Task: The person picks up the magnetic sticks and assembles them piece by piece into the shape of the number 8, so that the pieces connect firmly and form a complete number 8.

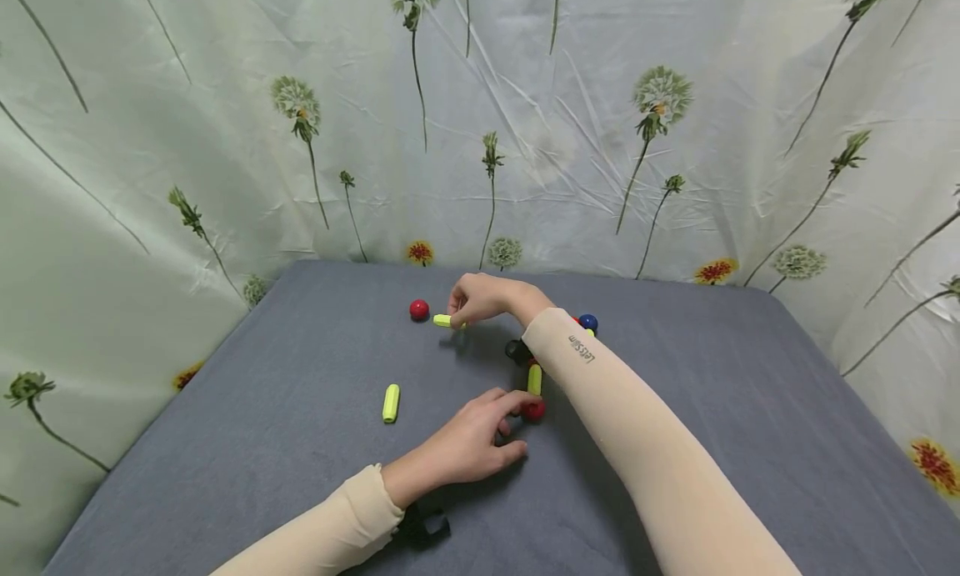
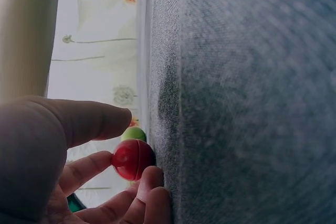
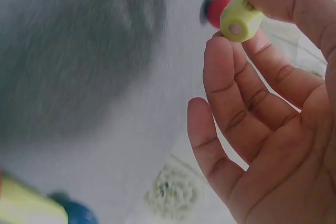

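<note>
My right hand (image 1: pixel 487 299) is over the far middle of the table, pinching a yellow-green faceted rod (image 3: pixel 241 19) between thumb and fingers; a round disc shows in the rod's end. Just left of that rod lies a loose red ball (image 1: pixel 419 310). Nearer the front, my left hand (image 1: pixel 467 444) has its index fingertip at another red ball (image 2: pixel 134 160), the thumb held apart from it. A second yellow-green rod (image 1: pixel 535 379) extends away from this ball, with more red at its far end. My right forearm hides part of the pieces behind.
Another yellow-green rod (image 1: pixel 391 403) lies alone left of my left hand. A blue ball (image 1: pixel 588 322) with bits of red and yellow-green shows beyond my right sleeve (image 1: pixel 637 426). A grey cloth covers the table (image 1: pixel 300 351); a flower-printed curtain (image 1: pixel 525 142) hangs behind it.
</note>
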Demonstrator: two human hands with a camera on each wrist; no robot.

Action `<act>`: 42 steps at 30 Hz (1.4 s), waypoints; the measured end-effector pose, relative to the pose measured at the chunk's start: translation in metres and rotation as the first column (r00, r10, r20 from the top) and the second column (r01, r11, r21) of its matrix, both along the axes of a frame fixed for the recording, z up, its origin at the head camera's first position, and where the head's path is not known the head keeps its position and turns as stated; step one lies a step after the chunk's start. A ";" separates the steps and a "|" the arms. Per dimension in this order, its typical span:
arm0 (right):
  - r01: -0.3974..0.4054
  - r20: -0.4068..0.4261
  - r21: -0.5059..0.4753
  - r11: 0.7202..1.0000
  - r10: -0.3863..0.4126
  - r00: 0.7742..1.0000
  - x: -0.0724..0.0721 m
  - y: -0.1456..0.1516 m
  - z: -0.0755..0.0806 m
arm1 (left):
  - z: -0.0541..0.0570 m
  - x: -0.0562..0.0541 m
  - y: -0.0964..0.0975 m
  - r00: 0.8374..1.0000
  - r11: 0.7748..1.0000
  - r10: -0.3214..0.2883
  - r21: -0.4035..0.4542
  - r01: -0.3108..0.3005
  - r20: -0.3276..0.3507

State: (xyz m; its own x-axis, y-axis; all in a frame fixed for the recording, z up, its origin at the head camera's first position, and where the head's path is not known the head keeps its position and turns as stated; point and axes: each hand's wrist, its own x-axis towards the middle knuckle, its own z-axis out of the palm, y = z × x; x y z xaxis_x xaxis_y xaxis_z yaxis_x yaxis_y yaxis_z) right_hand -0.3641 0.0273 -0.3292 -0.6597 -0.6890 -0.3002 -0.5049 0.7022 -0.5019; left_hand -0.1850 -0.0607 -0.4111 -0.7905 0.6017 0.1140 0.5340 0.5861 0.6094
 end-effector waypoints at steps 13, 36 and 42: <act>0.064 0.037 -0.035 0.997 -0.063 0.997 0.000 0.063 -0.006 | -0.001 -0.004 0.000 0.998 1.000 0.013 0.025 -0.014 0.056; 0.093 0.006 -0.111 0.989 -0.093 0.996 0.034 0.137 -0.011 | -0.003 -0.008 0.001 0.993 0.997 0.030 0.072 -0.039 0.115; 0.101 0.012 -0.114 0.988 -0.100 0.995 0.046 0.151 -0.012 | -0.002 -0.009 0.002 0.990 0.996 0.030 0.076 -0.040 0.134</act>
